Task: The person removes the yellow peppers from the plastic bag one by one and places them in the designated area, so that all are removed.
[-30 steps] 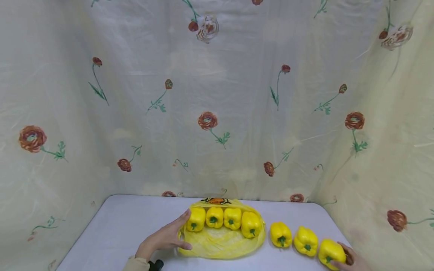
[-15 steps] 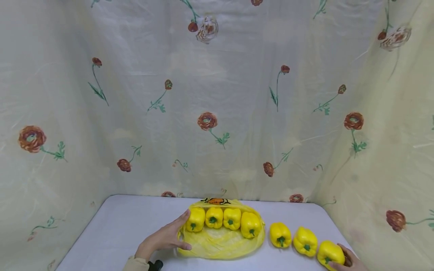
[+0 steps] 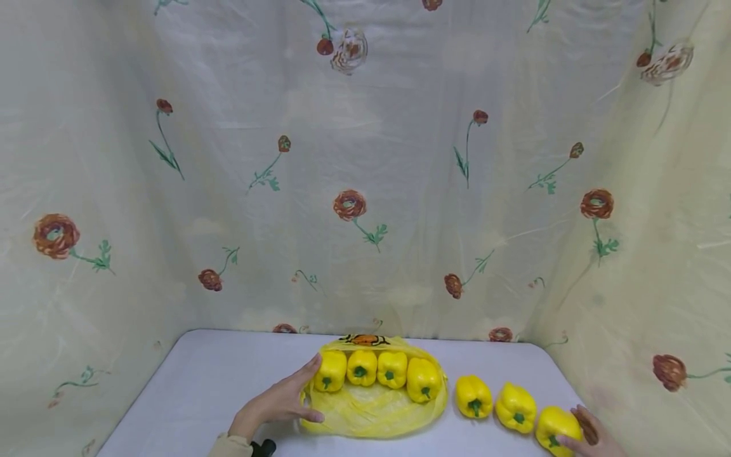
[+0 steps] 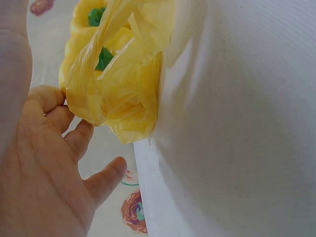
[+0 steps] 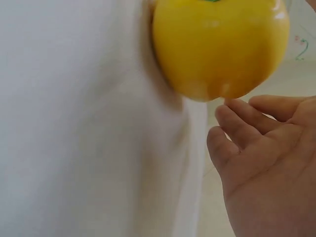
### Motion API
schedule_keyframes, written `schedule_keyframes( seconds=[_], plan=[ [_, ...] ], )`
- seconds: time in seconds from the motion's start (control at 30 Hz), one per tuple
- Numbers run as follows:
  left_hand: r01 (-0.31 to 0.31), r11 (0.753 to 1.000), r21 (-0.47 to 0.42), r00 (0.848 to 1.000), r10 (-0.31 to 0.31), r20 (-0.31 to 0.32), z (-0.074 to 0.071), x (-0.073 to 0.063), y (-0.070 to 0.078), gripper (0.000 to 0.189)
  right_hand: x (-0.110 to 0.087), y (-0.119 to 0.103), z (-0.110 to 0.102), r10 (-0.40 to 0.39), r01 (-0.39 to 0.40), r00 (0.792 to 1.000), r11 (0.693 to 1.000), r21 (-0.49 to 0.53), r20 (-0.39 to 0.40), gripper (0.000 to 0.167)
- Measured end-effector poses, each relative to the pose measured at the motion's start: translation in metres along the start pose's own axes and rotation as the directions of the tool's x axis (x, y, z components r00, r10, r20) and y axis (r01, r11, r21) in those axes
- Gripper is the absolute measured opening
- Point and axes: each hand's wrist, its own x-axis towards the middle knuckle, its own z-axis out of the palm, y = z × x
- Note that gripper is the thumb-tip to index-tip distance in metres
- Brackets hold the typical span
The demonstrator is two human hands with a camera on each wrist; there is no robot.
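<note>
A yellow plastic bag [image 3: 371, 416] lies on the table with its mouth toward me, and several yellow bell peppers [image 3: 391, 369] stand in a row inside it. At the bag's left edge is my left hand [image 3: 276, 401], its fingers extended and fingertips touching the film [image 4: 121, 111]. Three more yellow bell peppers line up to the right of the bag. Beside the rightmost bell pepper [image 3: 556, 428] is my right hand [image 3: 594, 435], thumb in front and fingers behind. In the right wrist view its fingers are loosely extended close to that pepper [image 5: 219, 47]; contact is hard to tell.
A white-covered table [image 3: 200, 381] carries everything. Cloth with a flower print [image 3: 349, 205] hangs behind it and along both sides. The other two loose bell peppers [image 3: 473, 397] stand between the bag and the rightmost one.
The rightmost bell pepper has shifted very slightly toward me. My right fingers have loosened and moved a little away from it. The left hand and the bag stay in place.
</note>
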Motion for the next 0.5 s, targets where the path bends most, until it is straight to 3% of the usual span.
schedule_keyframes(
  seconds=[0.3, 0.5],
  plan=[
    [0.003, 1.000, -0.007, 1.000, -0.003, -0.002, -0.001, -0.001, 0.002, 0.117, -0.018, -0.037, -0.006, -0.141, 0.141, 0.990, 0.989, -0.046, -0.008, 0.115],
    [-0.012, 1.000, -0.003, 1.000, 0.012, -0.003, 0.000, -0.001, -0.001, 0.115, -0.030, -0.060, -0.001, -0.261, 0.257, 0.965, 0.959, -0.120, -0.016, 0.100]
  ],
)
